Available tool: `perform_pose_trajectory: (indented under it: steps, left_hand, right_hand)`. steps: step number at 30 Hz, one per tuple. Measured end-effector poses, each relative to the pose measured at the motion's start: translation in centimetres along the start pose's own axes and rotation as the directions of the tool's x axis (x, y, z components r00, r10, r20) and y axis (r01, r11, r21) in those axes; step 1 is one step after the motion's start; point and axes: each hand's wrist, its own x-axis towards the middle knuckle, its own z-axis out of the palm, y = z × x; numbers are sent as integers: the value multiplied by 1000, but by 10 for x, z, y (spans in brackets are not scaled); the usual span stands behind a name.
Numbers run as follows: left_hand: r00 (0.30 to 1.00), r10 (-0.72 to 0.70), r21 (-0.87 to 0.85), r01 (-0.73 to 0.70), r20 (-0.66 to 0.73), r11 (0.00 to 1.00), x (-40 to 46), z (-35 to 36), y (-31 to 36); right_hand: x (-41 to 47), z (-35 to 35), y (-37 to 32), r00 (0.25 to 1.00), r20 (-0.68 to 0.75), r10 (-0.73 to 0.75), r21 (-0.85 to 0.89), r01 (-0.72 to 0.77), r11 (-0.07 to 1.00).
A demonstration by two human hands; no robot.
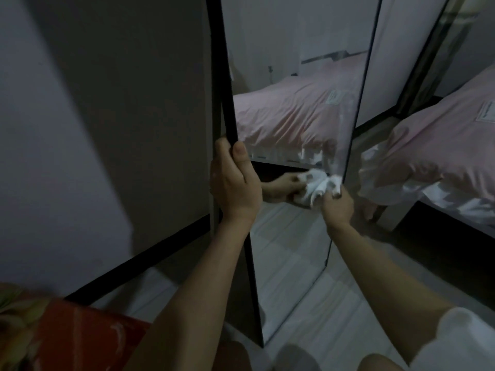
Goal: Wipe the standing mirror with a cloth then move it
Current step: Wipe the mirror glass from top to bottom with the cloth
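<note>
A tall standing mirror (294,84) with a thin black frame stands upright in front of me, its glass reflecting a pink bed. My left hand (233,183) is wrapped around the mirror's left frame edge at mid height, thumb on the front. My right hand (337,204) presses a crumpled white cloth (320,187) against the glass near the mirror's right edge. The reflection of the cloth and hand shows just to the left of it.
A grey wall (80,129) with a dark baseboard runs along the left. A bed with pink and white bedding (442,145) sits to the right, close behind the mirror. An orange patterned fabric (67,336) lies at the bottom left. Pale floor lies below.
</note>
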Motion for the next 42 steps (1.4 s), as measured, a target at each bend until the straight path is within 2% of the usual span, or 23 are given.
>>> perform_pose_trajectory:
  steps: [2,4,5,7,10,12,13,15,17,18,20,25,27,29,32,35,37,39,40,41,42]
  left_hand:
    - [1000,-5,-7,5,9,1000,-1,0,-2]
    - [1000,9,-14,-9,4,1000,1,0,-1]
    - [1000,19,-15,-19,-5,1000,2,0,-1]
    - [1000,18,-16,-18,-13,1000,4,0,-1]
    - [1000,-2,-16,2,-12,1000,5,0,-2]
    - [1000,-6,-9,6,-16,1000,4,-1,-1]
    - [1000,-8,-6,8,-16,1000,3,0,-1]
    - [1000,-10,3,10,-3,1000,2,-1,-1]
    - [1000,-7,2,7,17,1000,1,-2,-1]
    - [1000,-8,-1,8,24,1000,1,-3,-2]
    - [999,-14,-4,14,38,1000,2,-5,-3]
    - [997,-47,12,47,55,999,3,-7,-3]
    - [997,-62,31,61,53,998,3,-10,-2]
    - [996,-55,41,53,68,998,3,-13,3]
    - [994,-52,36,48,100,998,3,-17,10]
    - [993,-77,29,75,93,997,0,-17,15]
    - [990,-97,23,95,100,995,-1,-17,16]
    - [987,-109,17,108,116,994,-1,-18,16]
    - [987,-103,10,103,124,995,-1,-19,16]
    - [987,-94,2,94,134,996,-1,-21,17]
    - [984,-91,-8,93,154,996,-2,-22,17]
  right_hand:
    - [-4,-6,33,952,144,269,-38,-266,963]
    - [-12,-9,54,899,205,387,-78,-379,922]
    - [-15,-8,58,917,174,360,-92,-349,933]
    - [-17,-6,51,982,40,182,-124,-176,977]
    - [-18,-6,19,992,-99,-83,-116,71,991]
    - [-20,1,14,983,-91,-159,-79,152,985]
    - [-24,5,20,988,-56,-143,-44,140,989]
    - [-32,12,47,996,81,45,52,-49,997]
    - [-39,9,75,918,254,304,-16,-310,951]
    - [-41,5,85,872,301,385,-120,-366,923]
    - [-41,-3,94,855,308,417,-265,-344,901]
    - [-39,-22,71,917,294,269,-248,-198,948]
    - [-41,-27,56,948,283,145,-180,-96,979]
    - [-42,-33,39,979,200,-35,-138,63,988]
    - [-32,-31,24,971,97,-218,-126,229,965]
    - [-33,-20,24,956,80,-283,-159,293,943]
    - [-44,-10,42,952,208,-224,-181,263,948]
    - [-59,-7,62,919,394,12,-248,93,964]
    - [-66,-8,72,881,450,147,-349,22,937]
    - [-70,-11,80,858,462,224,-453,12,891]
    - [-73,-14,85,866,437,242,-512,19,859]
